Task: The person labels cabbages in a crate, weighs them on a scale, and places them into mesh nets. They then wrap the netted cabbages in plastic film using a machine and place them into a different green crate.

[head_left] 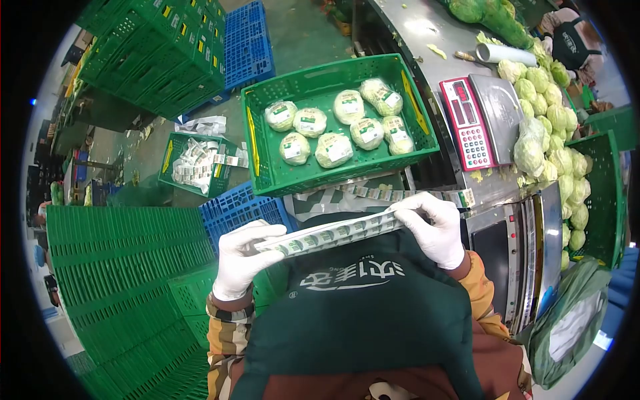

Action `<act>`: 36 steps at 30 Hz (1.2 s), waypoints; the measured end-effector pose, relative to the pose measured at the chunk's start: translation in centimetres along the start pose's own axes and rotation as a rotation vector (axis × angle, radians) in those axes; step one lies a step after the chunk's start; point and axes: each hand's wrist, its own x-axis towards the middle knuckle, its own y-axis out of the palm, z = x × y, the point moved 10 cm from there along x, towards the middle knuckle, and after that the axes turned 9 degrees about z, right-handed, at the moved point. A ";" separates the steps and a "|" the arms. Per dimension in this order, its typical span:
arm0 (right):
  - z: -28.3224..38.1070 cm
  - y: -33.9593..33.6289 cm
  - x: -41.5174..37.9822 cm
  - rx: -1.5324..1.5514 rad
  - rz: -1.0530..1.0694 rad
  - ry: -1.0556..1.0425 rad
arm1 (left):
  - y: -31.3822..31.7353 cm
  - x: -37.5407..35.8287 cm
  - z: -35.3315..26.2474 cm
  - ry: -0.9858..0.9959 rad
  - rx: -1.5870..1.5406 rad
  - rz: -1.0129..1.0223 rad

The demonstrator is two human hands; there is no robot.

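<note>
A folded strip of printed labels (340, 233) is stretched in front of my dark green apron. My left hand (243, 261), in a white glove, pinches its left end between thumb and fingers. At the other end, my gloved right hand (435, 227) is closed on the strip, a little higher than the left. Just beyond my hands stands a green crate (320, 178) holding several wrapped cabbages (333, 150) with labels on them. More label strip (380, 194) lies between the crate and my hands, partly hidden.
A red and silver scale (470, 127) stands right of the crate, beside a pile of cabbages (550, 110). On the left are stacked green crates (160, 60), blue pallets (250, 43) and a small crate (175, 155) of label strips. Another person (570, 43) is at the upper right.
</note>
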 end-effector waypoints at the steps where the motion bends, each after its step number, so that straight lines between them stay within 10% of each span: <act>1: -0.1 -0.2 0.0 0.016 -0.026 0.014 | -0.2 0.1 0.1 0.002 0.000 0.001; 19: 0.6 -0.5 1.4 0.214 -0.165 -0.010 | -1.4 1.8 0.2 -0.048 -0.037 -0.194; 27: 5.4 -1.7 0.3 -0.258 -0.313 -0.471 | -2.4 2.7 -0.9 0.023 0.089 -0.342; 36: 0.8 -2.5 2.3 0.242 -0.459 -0.160 | -0.2 4.3 -0.9 0.146 -0.204 -0.309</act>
